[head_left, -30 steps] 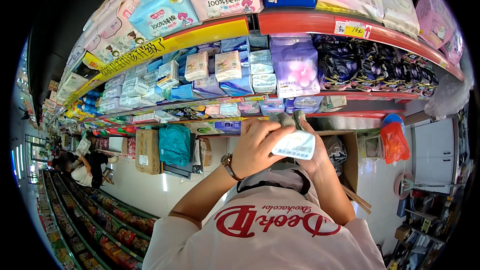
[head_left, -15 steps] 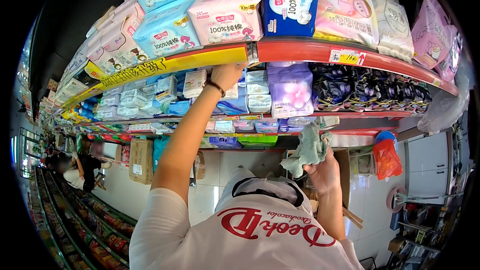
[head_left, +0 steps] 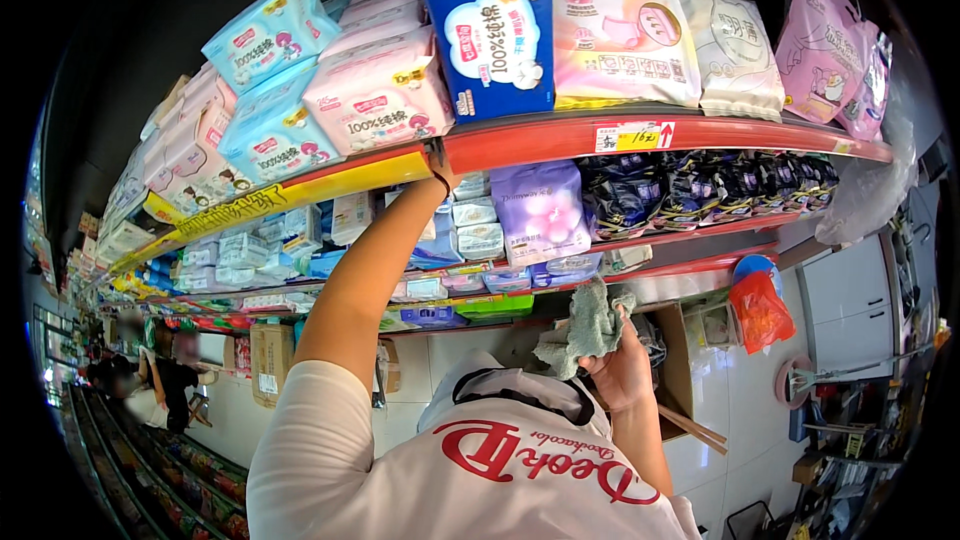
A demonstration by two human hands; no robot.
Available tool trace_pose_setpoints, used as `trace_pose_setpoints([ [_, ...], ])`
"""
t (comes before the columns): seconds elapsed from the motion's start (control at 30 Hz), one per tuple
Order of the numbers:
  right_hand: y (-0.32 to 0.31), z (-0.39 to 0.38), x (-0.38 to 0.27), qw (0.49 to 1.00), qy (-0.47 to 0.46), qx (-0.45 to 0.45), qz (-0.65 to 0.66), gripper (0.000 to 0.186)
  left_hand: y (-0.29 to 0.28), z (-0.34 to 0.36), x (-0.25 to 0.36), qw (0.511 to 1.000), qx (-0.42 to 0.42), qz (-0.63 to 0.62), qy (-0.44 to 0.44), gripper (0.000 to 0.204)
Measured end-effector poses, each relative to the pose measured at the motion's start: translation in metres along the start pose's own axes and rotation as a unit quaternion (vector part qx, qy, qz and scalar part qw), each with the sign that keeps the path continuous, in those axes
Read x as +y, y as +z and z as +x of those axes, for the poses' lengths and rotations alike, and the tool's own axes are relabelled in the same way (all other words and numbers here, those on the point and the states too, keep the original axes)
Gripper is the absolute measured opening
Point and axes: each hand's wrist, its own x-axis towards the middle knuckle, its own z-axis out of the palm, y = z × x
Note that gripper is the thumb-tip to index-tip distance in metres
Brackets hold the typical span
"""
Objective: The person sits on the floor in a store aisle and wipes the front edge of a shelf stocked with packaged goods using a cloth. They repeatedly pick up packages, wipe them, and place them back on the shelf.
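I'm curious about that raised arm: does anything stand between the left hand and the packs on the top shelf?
Yes. The red shelf edge hides the left hand at the wrist, below the pink pack and blue pack.

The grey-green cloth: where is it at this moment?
In the head view the grey-green cloth is bunched in the right hand, right of centre, below the lowest red shelf edge and in front of an open cardboard box.
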Motion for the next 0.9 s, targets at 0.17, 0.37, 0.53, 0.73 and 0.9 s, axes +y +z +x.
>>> trace_pose_setpoints([
  [0.17,0.003,0.004,-0.001,1.000,0.011,0.017,0.006,0.041,-0.006,0.005,0.009,0.999,-0.016,-0.027,0.007,0.056],
  [0.37,-0.009,0.010,-0.003,1.000,0.010,0.027,0.007,0.042,-0.025,-0.001,-0.002,0.998,-0.044,-0.048,0.009,0.052],
  [0.53,-0.002,0.009,-0.012,0.999,-0.009,0.035,0.007,0.041,-0.032,0.005,-0.016,0.998,-0.060,-0.023,-0.009,0.048],
  [0.73,-0.003,0.000,-0.018,0.998,-0.019,0.059,0.003,0.040,-0.019,0.027,-0.021,0.997,-0.071,0.009,-0.026,0.044],
  [0.9,-0.018,-0.007,-0.010,0.996,-0.032,0.078,-0.011,0.048,-0.023,0.039,-0.027,0.996,-0.080,0.027,-0.042,0.040],
])
